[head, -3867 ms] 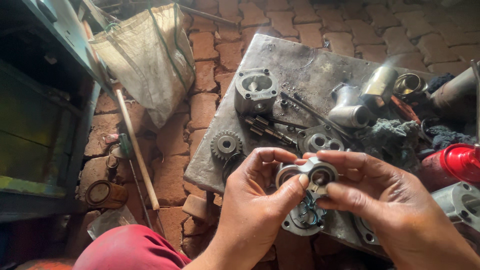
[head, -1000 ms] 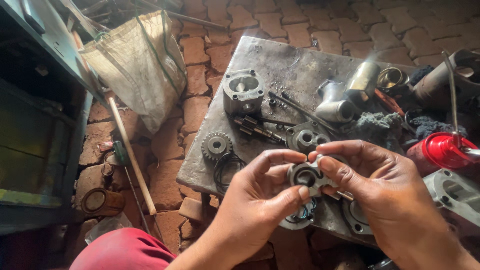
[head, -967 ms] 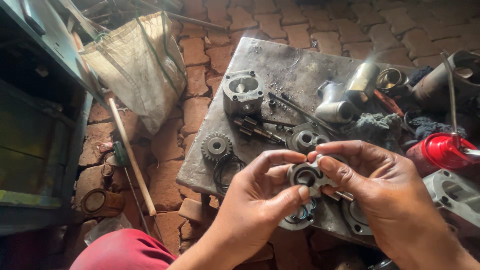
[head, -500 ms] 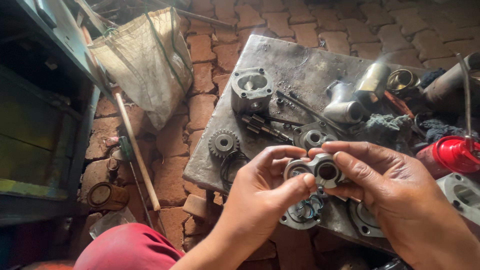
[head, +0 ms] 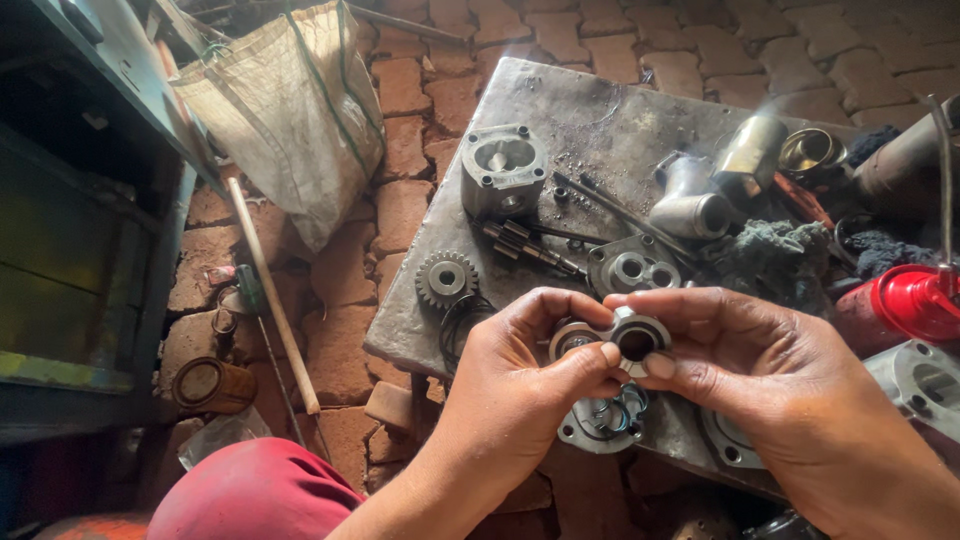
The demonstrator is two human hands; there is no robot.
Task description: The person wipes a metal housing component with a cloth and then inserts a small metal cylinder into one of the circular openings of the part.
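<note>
Holding a figure-eight bushing (head: 612, 340) above the desk's (head: 590, 110) near edge, both hands pinch it: left hand (head: 520, 390) fingers on its left ring, right hand (head: 760, 370) on the right. Since half a second ago it has barely shifted, so handling continues. Long axis left-right; bores face the camera.

Sack (head: 290, 110): off-white woven bag, green stitching, slumped on brick floor (head: 400, 200) off plate's (head: 590, 110) upper-left corner, leaning against green cabinet (head: 90, 200). Mouth open, cloth creased and soiled.

Can (head: 212, 385): small rusty brown cylinder, lying on side on bricks off plate's lower-left corner, just beside cabinet's base.

Oil can (head: 905, 305): red, rounded body, thin metal spout, at plate's right edge.

No labels, signs or screens in view.
</note>
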